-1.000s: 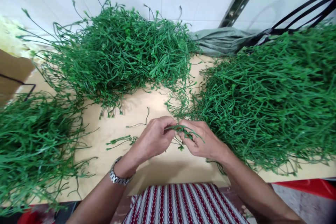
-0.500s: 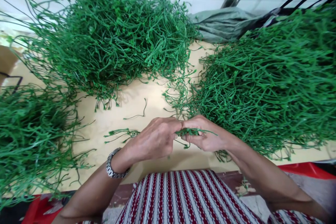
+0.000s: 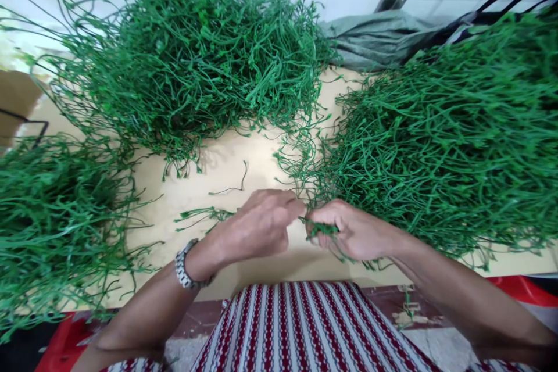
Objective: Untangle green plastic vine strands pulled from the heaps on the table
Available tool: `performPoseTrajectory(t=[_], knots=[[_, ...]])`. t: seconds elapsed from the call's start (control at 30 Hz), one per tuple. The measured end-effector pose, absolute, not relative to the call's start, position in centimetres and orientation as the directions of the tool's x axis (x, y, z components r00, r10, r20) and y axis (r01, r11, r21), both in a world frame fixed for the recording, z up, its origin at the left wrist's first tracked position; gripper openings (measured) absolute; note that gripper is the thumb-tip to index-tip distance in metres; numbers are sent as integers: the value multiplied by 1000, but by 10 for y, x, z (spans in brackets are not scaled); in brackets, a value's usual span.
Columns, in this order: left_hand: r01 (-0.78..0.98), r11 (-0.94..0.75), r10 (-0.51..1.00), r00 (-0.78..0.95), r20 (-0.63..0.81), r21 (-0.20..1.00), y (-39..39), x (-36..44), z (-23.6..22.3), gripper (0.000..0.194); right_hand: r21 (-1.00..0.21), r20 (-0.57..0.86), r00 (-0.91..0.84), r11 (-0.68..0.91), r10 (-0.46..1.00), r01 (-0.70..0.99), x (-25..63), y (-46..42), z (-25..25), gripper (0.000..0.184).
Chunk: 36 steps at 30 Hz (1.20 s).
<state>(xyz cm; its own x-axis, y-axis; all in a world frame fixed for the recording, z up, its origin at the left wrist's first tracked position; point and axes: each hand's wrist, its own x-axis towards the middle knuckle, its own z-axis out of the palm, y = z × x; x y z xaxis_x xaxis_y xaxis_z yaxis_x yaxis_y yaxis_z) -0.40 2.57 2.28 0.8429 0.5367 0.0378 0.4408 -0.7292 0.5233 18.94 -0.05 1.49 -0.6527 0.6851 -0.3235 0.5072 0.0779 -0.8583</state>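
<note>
My right hand (image 3: pixel 355 232) is closed around a small bunch of thin green stems (image 3: pixel 323 229) with little bud-like ends. Just left of it, my left hand (image 3: pixel 261 224), with a metal-band watch on the wrist, has its fingers curled and thumb and fingertips pinched together. One stem's end shows near those fingertips, but whether they grip it is hidden. Partly behind my left hand lie several loose stems (image 3: pixel 204 213) on the pale tabletop (image 3: pixel 226 157). A single stem (image 3: pixel 243 177) rests just beyond them.
Large heaps of the same green stems stand at the back (image 3: pixel 196 58), at the right (image 3: pixel 457 145) and at the left (image 3: pixel 56 215). A grey-green cloth (image 3: pixel 379 40) lies against the white wall. At the far left is a brown cardboard piece (image 3: pixel 17 102).
My hands have moved slightly apart, with a small gap now between them. The right hand has turned and lowered a little, the bunch of stems still in it.
</note>
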Motion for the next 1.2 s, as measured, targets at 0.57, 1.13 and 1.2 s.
performPoseTrajectory(t=[0.57,1.13,1.2], knots=[[-228,377,851,468,-238,897,38,0,2,10,-942,3,-254,87,967,323,168,6,-4,17],[-266,524,812,443,-380,809,28,4,-1,22,-990,-125,-295,-139,947,-27,167,4,-22,14],[-204,492,815,449,-365,846,28,3,1,20,-975,-180,-300,-210,937,-73,167,3,-23,16]])
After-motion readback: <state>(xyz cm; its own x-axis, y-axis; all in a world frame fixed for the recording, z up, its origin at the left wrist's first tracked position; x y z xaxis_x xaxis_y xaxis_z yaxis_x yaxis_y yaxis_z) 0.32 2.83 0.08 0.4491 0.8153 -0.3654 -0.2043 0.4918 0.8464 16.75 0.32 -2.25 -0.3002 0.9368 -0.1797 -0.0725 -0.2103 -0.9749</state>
